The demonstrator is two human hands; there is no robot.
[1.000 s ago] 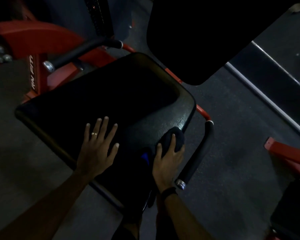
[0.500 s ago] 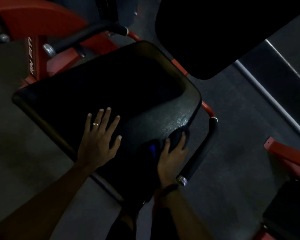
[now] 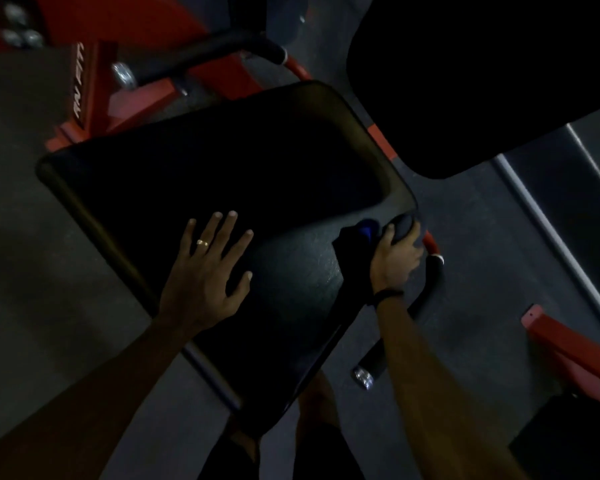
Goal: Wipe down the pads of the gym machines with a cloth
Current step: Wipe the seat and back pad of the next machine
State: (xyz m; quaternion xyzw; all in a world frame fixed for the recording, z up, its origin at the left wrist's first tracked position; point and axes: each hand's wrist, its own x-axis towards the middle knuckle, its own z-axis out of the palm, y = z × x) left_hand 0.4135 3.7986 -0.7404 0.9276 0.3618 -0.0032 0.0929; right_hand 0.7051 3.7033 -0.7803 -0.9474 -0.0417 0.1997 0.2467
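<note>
Wiping of a gym machine's seat pad is seen from above in dim light, the black pad filling the centre of the frame. A dark cloth, bunched with a blue patch showing, is pressed at the pad's right corner, right of centre, under the right hand, whose fingers are curled over the wad and clamped on it. The left hand is laid flat on the pad's lower middle, fingers straight and spread, a ring on one finger, nothing held; the two hands are kept well apart. A black-gripped handle with a chrome end cap runs just beside the right wrist, and a second handle is seen at the upper left against the red frame. A larger black back pad looms at the upper right; the grey floor lies all around.

The cloth is judged to be light, soft and limp, best gathered into a wad in the palm so that no loose tail drags or catches on the handle. The pad looks firm beneath a slightly textured, faintly shiny skin, likely slick when damp; it is fixed to the frame and needs only steadying. The shadowed upper half may still be left to wipe.
</note>
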